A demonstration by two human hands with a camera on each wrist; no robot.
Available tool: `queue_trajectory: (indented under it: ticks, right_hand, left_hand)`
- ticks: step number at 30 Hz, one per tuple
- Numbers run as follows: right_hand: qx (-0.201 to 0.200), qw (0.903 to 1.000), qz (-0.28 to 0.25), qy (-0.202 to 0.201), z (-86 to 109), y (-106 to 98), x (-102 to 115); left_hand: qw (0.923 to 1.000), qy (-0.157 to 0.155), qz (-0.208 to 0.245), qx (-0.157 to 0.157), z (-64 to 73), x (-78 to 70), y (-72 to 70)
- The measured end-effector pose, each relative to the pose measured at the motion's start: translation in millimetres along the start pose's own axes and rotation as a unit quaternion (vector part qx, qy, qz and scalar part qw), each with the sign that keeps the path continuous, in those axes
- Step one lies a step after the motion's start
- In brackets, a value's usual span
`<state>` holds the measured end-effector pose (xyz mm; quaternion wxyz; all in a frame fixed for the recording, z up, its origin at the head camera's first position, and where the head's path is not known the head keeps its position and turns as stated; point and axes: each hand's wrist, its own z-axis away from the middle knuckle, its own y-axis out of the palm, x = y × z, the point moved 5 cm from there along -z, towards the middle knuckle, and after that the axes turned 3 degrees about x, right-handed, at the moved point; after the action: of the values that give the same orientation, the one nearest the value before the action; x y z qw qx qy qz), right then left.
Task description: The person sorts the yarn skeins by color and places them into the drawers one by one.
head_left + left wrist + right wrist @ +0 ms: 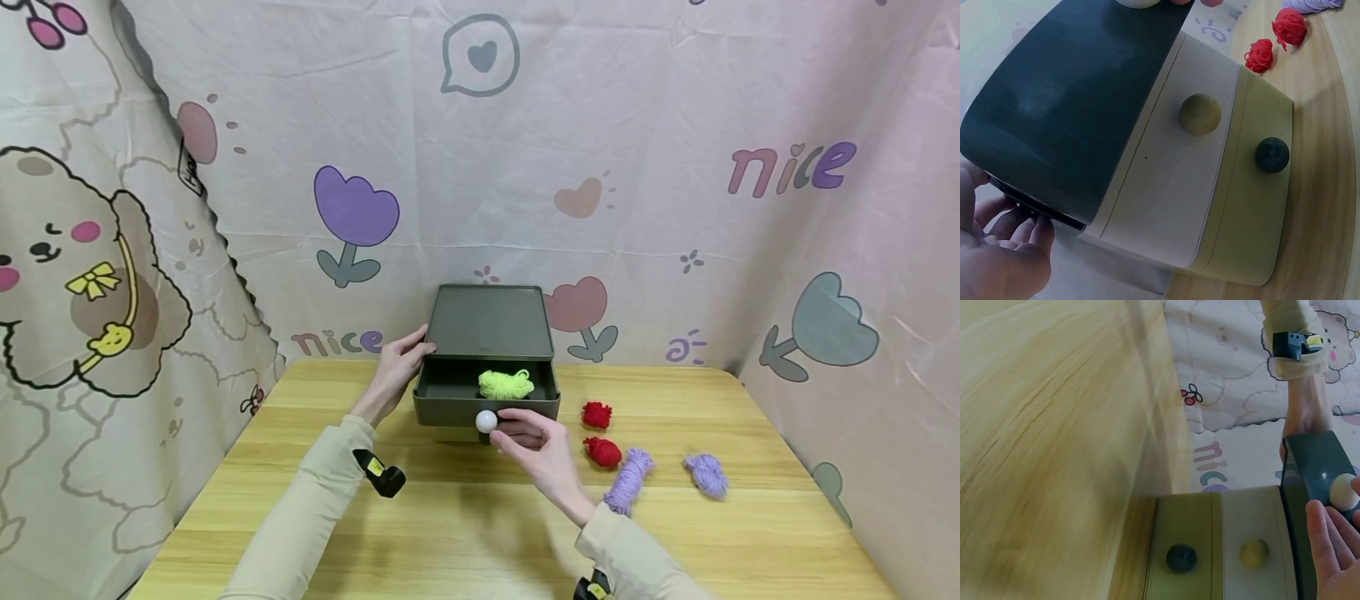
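A small drawer box point(489, 321) with a dark grey top stands at the back of the table. Its dark top drawer point(442, 410) is pulled out, and a bundle of neon yellow yarn point(506, 384) lies inside. My left hand point(397, 367) holds the box's left side, thumb over the top edge and fingers curled at the side. At the drawer front, my right hand point(542, 454) pinches the round white knob point(486, 422), thumb below and a finger above. Underneath, the white middle drawer point(1166, 156) and the olive bottom drawer point(1254, 206) are closed.
Right of the box lie two red yarn balls point(602, 452), a long purple yarn skein point(630, 481) and a smaller purple yarn bundle point(706, 476). A printed cloth curtain point(660, 125) hangs close behind the wooden table point(420, 533).
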<state>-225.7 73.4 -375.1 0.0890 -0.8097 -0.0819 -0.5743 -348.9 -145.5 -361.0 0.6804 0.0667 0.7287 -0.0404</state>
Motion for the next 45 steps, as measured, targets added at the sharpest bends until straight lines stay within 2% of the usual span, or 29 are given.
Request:
queue_trajectory:
  ticks: [4, 14, 22, 45]
  right_hand:
    - [-0.011, 0.9998, 0.017, -0.005, -0.2, 0.8, -2.1]
    - [-0.037, 0.9973, 0.041, -0.049, -0.4, 6.0, -1.5]
    - [-0.059, 0.9946, 0.059, -0.062, -1.0, 9.2, 1.9]
    - [-0.07, 0.994, 0.052, -0.066, -3.0, 10.6, 0.4]
  left_hand:
    - [1.0, 0.002, 0.001, 0.0, -0.2, 0.3, 0.0]
    - [1.0, 0.001, 0.002, 0.001, -0.1, 0.3, 0.0]
    - [1.0, -0.001, 0.006, 0.004, -0.5, 0.4, 0.3]
    - [1.0, 0.003, 0.002, 0.002, 0.1, -0.5, 0.5]
